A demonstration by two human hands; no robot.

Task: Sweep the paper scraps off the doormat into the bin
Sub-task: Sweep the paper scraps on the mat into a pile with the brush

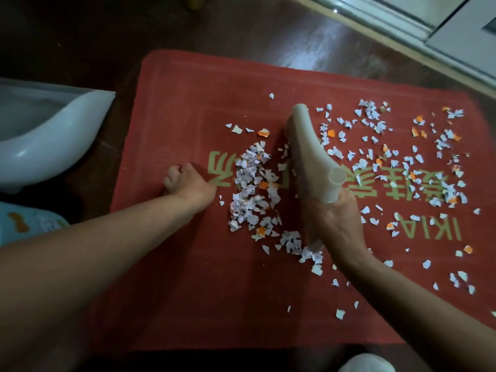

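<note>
A red doormat with green lettering lies on the dark wood floor. White and orange paper scraps cover its right half, and a denser pile of scraps sits near the middle. My right hand grips the handle of a cream hand brush, whose bristles touch the mat just right of the pile. My left hand rests on the mat left of the pile, fingers curled, holding nothing I can see. A white dustpan lies off the mat's left edge.
A pale door threshold runs along the top right. Light blue patterned fabric shows at the left edge. A white rounded object sits at the bottom edge. Dark wood floor surrounds the mat.
</note>
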